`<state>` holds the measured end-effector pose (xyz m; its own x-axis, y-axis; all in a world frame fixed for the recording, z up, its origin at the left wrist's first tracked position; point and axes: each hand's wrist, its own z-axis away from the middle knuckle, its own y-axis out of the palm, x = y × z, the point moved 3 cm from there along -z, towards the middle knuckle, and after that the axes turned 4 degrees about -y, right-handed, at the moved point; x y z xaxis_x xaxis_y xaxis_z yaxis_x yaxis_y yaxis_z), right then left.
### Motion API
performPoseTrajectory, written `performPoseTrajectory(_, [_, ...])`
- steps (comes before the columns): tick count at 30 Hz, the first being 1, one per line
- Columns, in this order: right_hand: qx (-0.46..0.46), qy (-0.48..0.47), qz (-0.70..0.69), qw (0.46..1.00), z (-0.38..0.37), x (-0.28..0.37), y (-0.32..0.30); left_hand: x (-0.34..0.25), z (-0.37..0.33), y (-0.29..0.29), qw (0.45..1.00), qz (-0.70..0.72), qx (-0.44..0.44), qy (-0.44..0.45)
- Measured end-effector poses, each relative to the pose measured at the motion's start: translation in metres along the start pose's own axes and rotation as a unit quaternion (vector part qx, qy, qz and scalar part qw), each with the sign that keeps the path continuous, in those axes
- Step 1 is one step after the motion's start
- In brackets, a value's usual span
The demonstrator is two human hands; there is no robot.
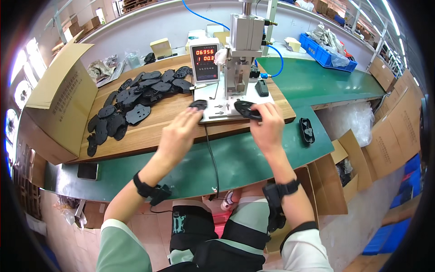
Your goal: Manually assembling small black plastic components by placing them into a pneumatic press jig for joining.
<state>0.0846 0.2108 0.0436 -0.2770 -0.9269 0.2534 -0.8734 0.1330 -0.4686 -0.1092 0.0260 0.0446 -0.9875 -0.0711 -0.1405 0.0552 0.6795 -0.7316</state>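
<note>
Handling of two black parts at a silver bench press (244, 36) is judged to be the step in hand. Near the centre of the frame, a flat oval plate (247, 109) is held by the right hand (270, 123); its fingers are clamped on the plate's right end, and the left end is extended over the white base (204, 93). Further left, a dark piece (198, 104) is held at the base's left edge by the left hand (178, 131), whose fingers appear closed on it; whether the base is touched cannot be told. Small metal fittings (219, 107) are seen between the hands. Left of centre, similar dark plates (138, 114) are heaped on a wooden board (149, 138). If the oval plate is to be seated, it would need to be lined up with the fittings, with fingers kept clear of the press.
</note>
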Motion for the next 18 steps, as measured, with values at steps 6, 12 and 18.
performPoseTrajectory(6, [-0.037,0.008,-0.050,0.998,0.076,0.048,-0.088,-0.055,-0.038,0.051,0.989,-0.081,0.063,0.105])
performPoseTrajectory(12, [0.004,0.138,-0.029,0.990,0.212,0.046,-0.144,-0.068,-0.058,0.103,0.983,-0.104,0.113,0.101])
performPoseTrajectory(18, [0.034,0.536,0.062,0.841,0.396,-0.011,-0.142,-0.061,-0.049,0.103,0.989,-0.067,0.105,0.083])
